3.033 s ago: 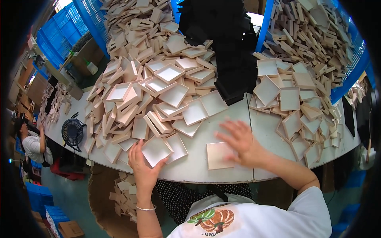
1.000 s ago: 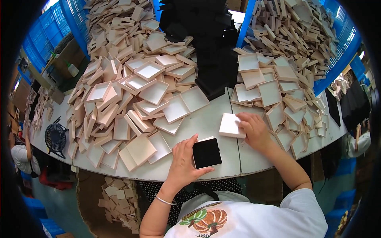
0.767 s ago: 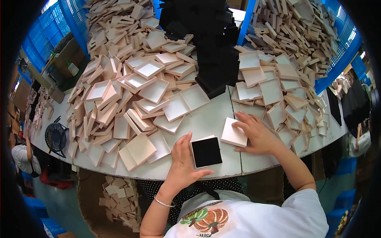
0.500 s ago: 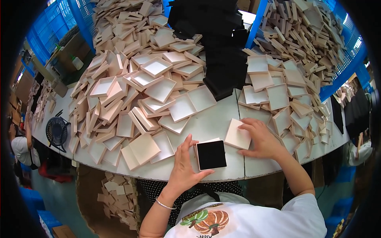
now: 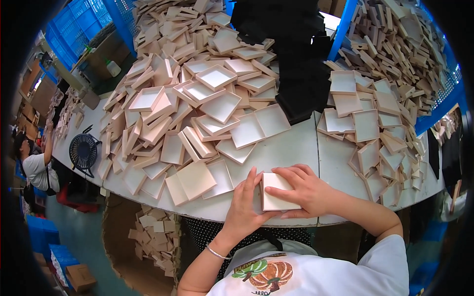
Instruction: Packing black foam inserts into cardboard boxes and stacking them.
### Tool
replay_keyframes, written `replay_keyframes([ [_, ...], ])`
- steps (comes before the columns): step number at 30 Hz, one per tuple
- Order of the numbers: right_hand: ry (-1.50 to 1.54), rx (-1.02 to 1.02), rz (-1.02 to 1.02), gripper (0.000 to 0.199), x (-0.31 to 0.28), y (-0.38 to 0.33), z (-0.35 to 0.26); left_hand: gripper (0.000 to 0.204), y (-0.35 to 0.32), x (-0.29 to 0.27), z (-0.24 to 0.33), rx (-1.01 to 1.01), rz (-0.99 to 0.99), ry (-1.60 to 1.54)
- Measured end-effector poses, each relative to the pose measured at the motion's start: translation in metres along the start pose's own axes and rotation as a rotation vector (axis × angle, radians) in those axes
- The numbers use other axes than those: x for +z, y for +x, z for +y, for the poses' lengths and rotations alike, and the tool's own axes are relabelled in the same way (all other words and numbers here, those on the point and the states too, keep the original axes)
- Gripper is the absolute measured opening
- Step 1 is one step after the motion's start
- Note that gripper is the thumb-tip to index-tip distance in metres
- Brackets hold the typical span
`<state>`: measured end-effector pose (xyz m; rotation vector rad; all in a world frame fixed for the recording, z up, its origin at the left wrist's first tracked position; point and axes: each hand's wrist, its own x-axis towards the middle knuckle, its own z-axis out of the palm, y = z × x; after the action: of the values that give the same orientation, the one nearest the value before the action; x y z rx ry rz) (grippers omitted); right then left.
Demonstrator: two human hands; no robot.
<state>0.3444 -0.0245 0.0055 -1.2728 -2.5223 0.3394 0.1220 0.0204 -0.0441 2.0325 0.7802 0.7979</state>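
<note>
A small cream box [image 5: 272, 203] sits at the table's front edge with its lid over it. My left hand [image 5: 245, 204] holds the box by its left side, thumb along the near edge and fingers up the left edge. Across the top lies my right hand [image 5: 313, 195], its fingers gripping the lid. The black insert inside the box is hidden under the lid. Just left of my hands, an upturned cream box part [image 5: 191, 182] rests beside an open tray [image 5: 219, 177].
A large heap of cream box parts [image 5: 217, 78] covers the left of the table; another heap [image 5: 366, 123] lies to the right. Between them runs a stack of black inserts [image 5: 301, 89]. A black fan [image 5: 83, 152] stands at far left. Below is a carton [image 5: 116, 237] of box parts.
My right hand has brought the lid left and down over the box, covering the black insert. My left hand has stayed at the box's left side. The view has shifted a little.
</note>
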Motion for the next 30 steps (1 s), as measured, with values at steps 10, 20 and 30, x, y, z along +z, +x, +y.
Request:
replay_keyframes([
  [10, -0.129, 0.087, -0.063, 0.066, 0.002, -0.004, -0.004, 0.078, -0.006, -0.042, 0.023, 0.315, 0.095, 0.342],
  [20, -0.086, 0.057, 0.029, 0.064, -0.016, 0.006, 0.005, 0.057, 0.014, -0.101, -0.006, -0.201, 0.108, 0.797],
  [30, -0.268, 0.324, 0.359, 0.016, -0.075, 0.036, 0.114, 0.093, 0.007, -0.118, 0.057, -0.155, 0.061, 0.195],
])
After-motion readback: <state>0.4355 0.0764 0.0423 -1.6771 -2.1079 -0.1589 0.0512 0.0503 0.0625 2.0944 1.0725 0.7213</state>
